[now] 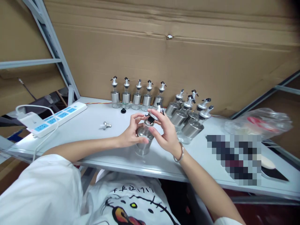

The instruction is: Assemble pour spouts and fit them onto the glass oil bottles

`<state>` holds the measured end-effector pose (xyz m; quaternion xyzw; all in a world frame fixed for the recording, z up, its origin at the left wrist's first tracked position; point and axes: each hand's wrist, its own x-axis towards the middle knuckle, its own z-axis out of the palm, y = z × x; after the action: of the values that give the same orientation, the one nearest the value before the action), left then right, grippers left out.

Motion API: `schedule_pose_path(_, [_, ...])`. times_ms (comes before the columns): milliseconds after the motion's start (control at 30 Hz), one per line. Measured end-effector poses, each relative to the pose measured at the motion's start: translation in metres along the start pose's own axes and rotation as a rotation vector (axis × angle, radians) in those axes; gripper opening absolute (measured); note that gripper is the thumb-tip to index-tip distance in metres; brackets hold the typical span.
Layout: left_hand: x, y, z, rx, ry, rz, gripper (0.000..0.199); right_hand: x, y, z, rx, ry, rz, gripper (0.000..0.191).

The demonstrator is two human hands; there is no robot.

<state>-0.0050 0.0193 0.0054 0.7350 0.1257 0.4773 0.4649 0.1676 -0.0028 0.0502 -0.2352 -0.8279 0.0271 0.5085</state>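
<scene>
A glass oil bottle (142,147) with a steel sleeve stands near the front edge of the table. My left hand (131,133) is closed around its neck and shoulder from the left. At the bottle's mouth, my right hand (166,132) grips a silver pour spout (153,117) with black parts. The spout is tilted over the neck; whether it is seated inside cannot be made out. Left of my hands, a loose silver spout piece (106,125) lies on the table, and a small black stopper (123,110) sits farther back.
Several capped bottles (136,98) line the back, and another group (192,127) stands at right. A white power strip (58,120) lies at left with a plugged-in charger (31,120). A clear plastic bag (260,123) and a pixelated dark object (234,159) lie at right.
</scene>
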Motion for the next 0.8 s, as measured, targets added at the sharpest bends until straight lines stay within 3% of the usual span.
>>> schedule_pose_path(67, [-0.005, -0.006, -0.004, 0.060, -0.034, -0.079, 0.097, 0.001, 0.001, 0.000, 0.005, -0.009, -0.015, 0.049])
schedule_pose_path(133, [-0.007, -0.011, -0.007, 0.115, -0.082, -0.175, 0.103, 0.001, 0.003, 0.000, 0.001, -0.004, -0.049, 0.046])
schedule_pose_path(300, [-0.002, -0.012, -0.010, 0.151, -0.385, -0.375, 0.058, 0.001, 0.002, 0.003, 0.024, 0.004, -0.043, 0.043])
schedule_pose_path(400, [-0.002, -0.008, -0.011, 0.150, -0.395, -0.439, 0.045, -0.002, 0.003, 0.006, 0.061, 0.006, -0.001, 0.045])
schedule_pose_path(600, [-0.001, 0.000, -0.009, 0.042, -0.406, -0.584, 0.053, -0.005, 0.016, 0.011, 0.171, 0.156, 0.219, 0.041])
schedule_pose_path(800, [0.000, 0.001, -0.008, 0.050, -0.391, -0.605, 0.055, -0.007, 0.021, 0.015, 0.395, 0.159, 0.301, 0.041])
